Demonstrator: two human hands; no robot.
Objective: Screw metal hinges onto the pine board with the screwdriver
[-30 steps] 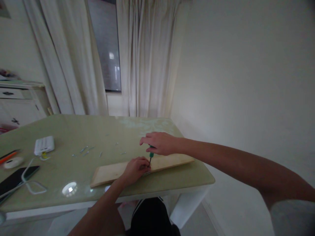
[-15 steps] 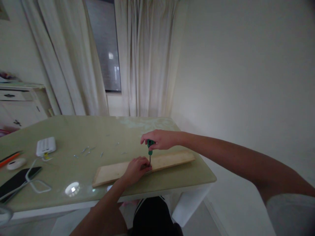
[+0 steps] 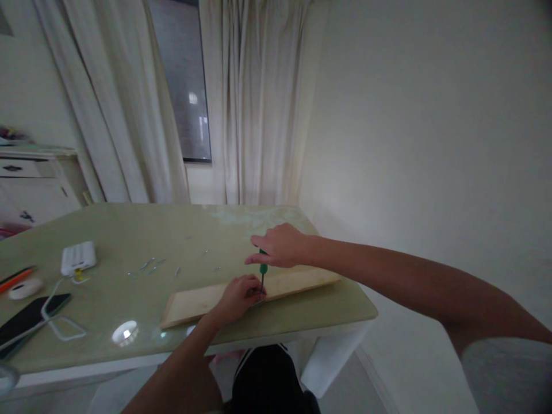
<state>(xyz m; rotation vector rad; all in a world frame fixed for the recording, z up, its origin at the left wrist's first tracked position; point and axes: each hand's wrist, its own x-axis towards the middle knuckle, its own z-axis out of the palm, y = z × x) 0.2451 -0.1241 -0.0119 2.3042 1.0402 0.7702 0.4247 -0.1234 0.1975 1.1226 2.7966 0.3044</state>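
A screwdriver (image 3: 263, 268) with a green handle stands nearly upright over a pale wooden board (image 3: 194, 302). My right hand (image 3: 282, 246) is closed round the top of its handle. Low on the board, my left hand (image 3: 239, 293) rests with its fingertips pinched together by the screwdriver's tip. Whatever those fingers hold is too small and too covered to make out. The board lies along the near edge of the table, its right part passing under my right forearm.
Several small screws (image 3: 147, 264) are scattered on the green tabletop (image 3: 142, 230). To the left are a white box-shaped device (image 3: 78, 257), a white cable (image 3: 64, 335), a black phone (image 3: 30, 316), a white mouse (image 3: 26, 288) and an orange pen (image 3: 16, 279).
My right hand has turned on the screwdriver's handle, its fingers drawn further round. The left hand and the board stay in place; the view has shifted slightly.
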